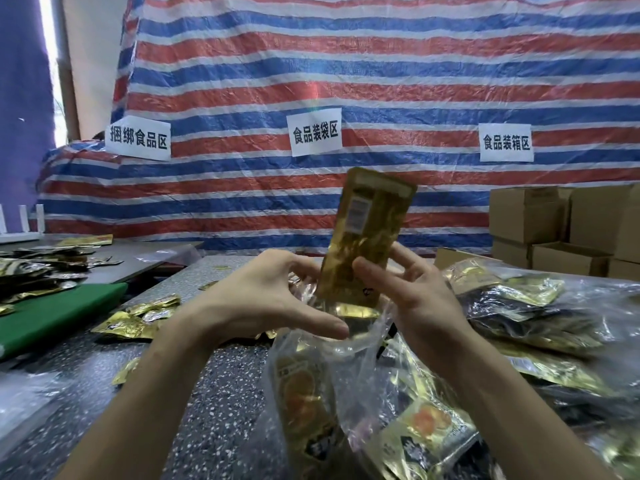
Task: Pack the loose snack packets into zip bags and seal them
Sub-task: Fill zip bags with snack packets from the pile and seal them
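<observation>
The fingers (403, 261) of the right hand (419, 299) are curled behind a gold packet (363, 237), with the thumb pressed on its front, pinching it by its lower half. The packet is a long, flat, shiny foil rectangle with a pale printed label near the top. It stands nearly upright, and its bottom edge is dipped into the mouth of a zip bag (346, 375).

The left hand (263, 296) holds that mouth apart. Its fingers are hooked into the crinkled rim on the far side, and its thumb is stretched along the near lip.

The bag is thin, clear, wrinkled plastic, slumped on the counter (214, 410) near its front edge. More foil packets (298, 389) with orange printing show through it.

The counter top is grey speckled stone. Loose packets (138, 320) lie crumpled towards its left side, beside a smooth green board (59, 317). A glossy heap of gold and black packets (519, 306) covers its right side under clear film.

Plain brown cardboard boxes (554, 220) are stacked at the far right corner. Behind everything hangs a woven tarp (346, 81) striped red, white and blue, with white paper signs (316, 136) stuck to it.
</observation>
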Demonstrator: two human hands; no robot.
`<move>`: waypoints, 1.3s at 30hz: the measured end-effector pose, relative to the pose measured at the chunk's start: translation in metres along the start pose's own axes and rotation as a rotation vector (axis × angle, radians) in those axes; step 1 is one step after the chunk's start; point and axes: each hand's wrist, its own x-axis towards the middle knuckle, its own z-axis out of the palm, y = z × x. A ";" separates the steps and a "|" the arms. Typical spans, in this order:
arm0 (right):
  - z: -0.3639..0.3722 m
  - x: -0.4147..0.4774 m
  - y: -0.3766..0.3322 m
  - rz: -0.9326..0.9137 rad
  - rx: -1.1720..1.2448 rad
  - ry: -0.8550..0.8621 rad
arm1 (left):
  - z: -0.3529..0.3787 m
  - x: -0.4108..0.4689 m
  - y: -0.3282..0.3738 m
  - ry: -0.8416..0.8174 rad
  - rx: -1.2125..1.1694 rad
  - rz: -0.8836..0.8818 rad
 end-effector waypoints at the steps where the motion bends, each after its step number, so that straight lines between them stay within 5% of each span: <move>1: 0.002 -0.001 0.000 0.028 -0.030 -0.029 | 0.000 -0.001 0.000 -0.008 -0.033 0.005; 7: 0.004 -0.002 -0.004 0.039 -0.391 -0.043 | -0.002 -0.007 -0.012 0.038 -0.274 -0.059; 15: -0.013 -0.005 -0.031 0.379 -0.680 -0.216 | -0.009 -0.009 -0.005 0.022 -0.297 -0.218; 19: -0.017 -0.008 -0.044 0.275 -0.833 -0.134 | -0.012 -0.008 -0.005 0.267 -0.319 -0.234; 24: -0.017 -0.010 -0.053 0.168 -0.815 -0.113 | -0.013 -0.008 0.000 0.430 -0.201 -0.161; 29: -0.026 -0.018 -0.067 0.219 -0.811 -0.389 | -0.027 -0.015 -0.006 0.359 -0.232 -0.116; 35: -0.032 -0.014 -0.063 0.086 -0.793 -0.277 | -0.035 -0.025 -0.021 0.084 -0.332 -0.062; 39: -0.034 -0.012 -0.060 0.050 -0.759 -0.231 | -0.038 -0.023 -0.029 0.229 -0.254 -0.125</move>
